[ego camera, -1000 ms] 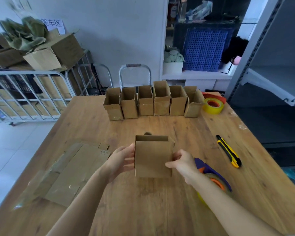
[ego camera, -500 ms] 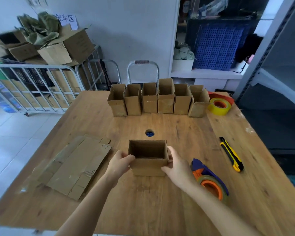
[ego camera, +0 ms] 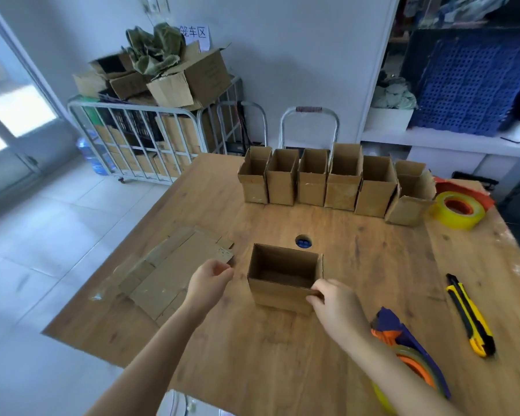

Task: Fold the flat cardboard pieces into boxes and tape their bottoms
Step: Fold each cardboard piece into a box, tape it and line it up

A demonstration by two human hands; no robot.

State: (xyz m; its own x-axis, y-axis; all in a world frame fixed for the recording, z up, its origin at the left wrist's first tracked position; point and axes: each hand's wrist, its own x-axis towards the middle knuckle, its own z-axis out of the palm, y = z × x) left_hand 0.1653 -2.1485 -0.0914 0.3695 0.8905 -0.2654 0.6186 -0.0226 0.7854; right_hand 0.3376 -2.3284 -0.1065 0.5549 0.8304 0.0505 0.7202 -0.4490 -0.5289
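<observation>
What the right fingers (ego camera: 312, 299) held: the near right corner of the box (ego camera: 278, 295), pinched at its rim between thumb and fingertips.
Right hand (ego camera: 338, 309): closed round that corner, forearm running back over the tape gun (ego camera: 403, 340).
Left fingers (ego camera: 222, 270): loosely curled, gripping nothing.
Left hand (ego camera: 207, 282): just left of the box and apart from it, above the table (ego camera: 373, 259).
Box: upright on the table with its open side up, near the middle, just on the near side of a round hole (ego camera: 303, 242) in the tabletop.
Flat pieces (ego camera: 168, 271): stacked flat on the table's left part, just beyond the left hand.
Tape gun: blue and orange, at the near right, partly hidden by the right forearm.
Knife (ego camera: 469, 316): yellow and black, lying right of the tape gun, well apart from the box.
Row of boxes (ego camera: 327, 181): six, open side up, side by side along the far edge.
Tape roll (ego camera: 457, 210): yellow, just right of the row's last box.
</observation>
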